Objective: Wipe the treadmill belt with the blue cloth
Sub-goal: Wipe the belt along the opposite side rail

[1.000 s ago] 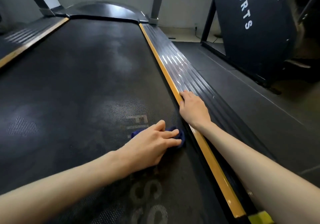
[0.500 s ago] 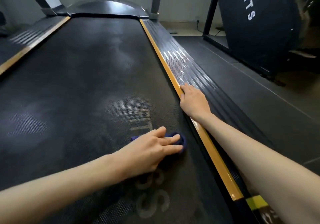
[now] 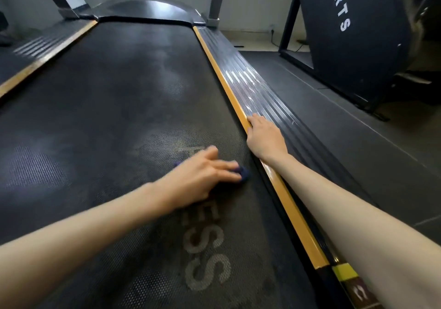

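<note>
The black treadmill belt [image 3: 114, 108] fills the middle of the view, with faded grey lettering near me. My left hand [image 3: 200, 177] presses flat on the blue cloth [image 3: 243, 173], which lies on the belt close to its right edge. Only a dark blue corner of the cloth shows past my fingertips; the hand covers the rest. My right hand [image 3: 265, 137] rests palm down on the right side rail [image 3: 269, 98], fingers over its orange strip [image 3: 222, 70], holding nothing.
The left side rail [image 3: 47, 48] with its own orange strip runs along the far left. The motor hood [image 3: 145, 8] and two uprights stand at the far end. A dark machine panel [image 3: 353, 36] with white letters stands on the floor to the right.
My left hand has slid the cloth forward along the belt by its right edge, uncovering more of the lettering near me. My right hand has stayed on the rail.
</note>
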